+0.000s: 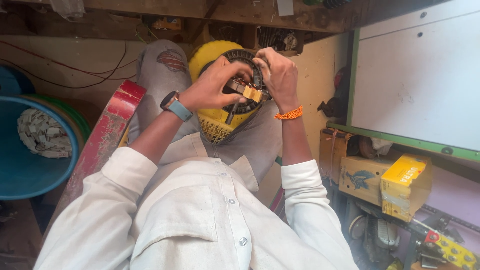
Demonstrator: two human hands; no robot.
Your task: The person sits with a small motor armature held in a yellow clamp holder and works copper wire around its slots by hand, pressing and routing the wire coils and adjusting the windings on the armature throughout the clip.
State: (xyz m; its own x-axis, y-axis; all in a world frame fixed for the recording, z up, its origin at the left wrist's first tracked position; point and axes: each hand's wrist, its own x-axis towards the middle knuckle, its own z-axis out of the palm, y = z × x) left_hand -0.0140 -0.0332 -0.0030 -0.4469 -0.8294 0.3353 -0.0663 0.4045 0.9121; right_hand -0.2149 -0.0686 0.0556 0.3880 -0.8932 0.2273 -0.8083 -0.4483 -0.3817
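- Left hand (212, 85) is pinching the round motor stator (243, 80), grip closed on it.
- Right hand (277, 75) is gripping the stator's opposite edge.
- Stator is resting above the yellow crate (216, 125), on the person's lap.

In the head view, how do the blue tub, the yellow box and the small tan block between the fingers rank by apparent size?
Largest to smallest, as they look:
1. Blue tub, though the frame edge cuts it off.
2. Yellow box.
3. Small tan block, held at the fingertips of both hands.
Distances from the camera differ, so true sizes stay unsure.
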